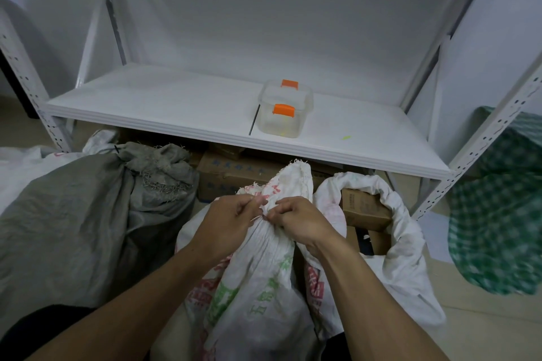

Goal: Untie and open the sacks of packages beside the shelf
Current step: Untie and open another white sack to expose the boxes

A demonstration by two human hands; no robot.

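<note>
Item: white woven sack (264, 272), neck tied, on the floor before the shelf (176, 108). Left hand (231, 223) and right hand (299, 220) both pinch the string (258, 217) at the gathered neck. Handling: pick the knot loose with the fingertips, since tugging would likely tighten it.
</note>
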